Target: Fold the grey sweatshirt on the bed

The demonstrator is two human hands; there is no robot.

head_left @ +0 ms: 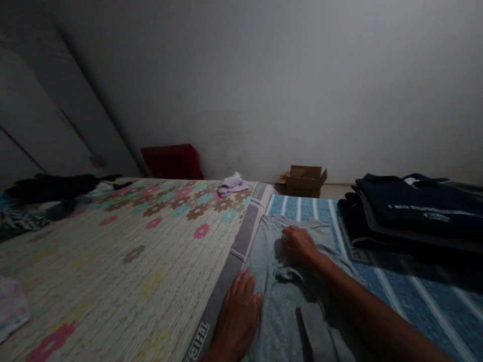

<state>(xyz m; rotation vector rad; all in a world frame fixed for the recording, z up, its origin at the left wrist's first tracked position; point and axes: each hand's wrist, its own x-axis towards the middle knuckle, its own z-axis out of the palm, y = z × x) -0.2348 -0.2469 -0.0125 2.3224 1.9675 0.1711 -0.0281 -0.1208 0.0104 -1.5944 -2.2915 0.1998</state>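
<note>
A grey T-shirt (pixel 277 311) lies spread in front of me on the blue striped sheet, with loose folds and a bunched part in its middle. My left hand (pixel 240 309) rests flat at the shirt's left edge, beside the grey border of the floral mat, fingers stretched out. Across the upper part of the shirt reaches my right hand (pixel 300 244). Its fingers are bent and closed on the cloth near the bunched part. The right forearm covers some of the shirt's right side.
Dark folded clothes (pixel 418 208) form a stack at the right. On the floral mat (pixel 177 266) lies a crumpled lilac cloth (pixel 232 184). An open cardboard box (pixel 305 181) and a red object (pixel 171 162) stand by the wall. Dark clothes (pixel 53 188) lie piled far left.
</note>
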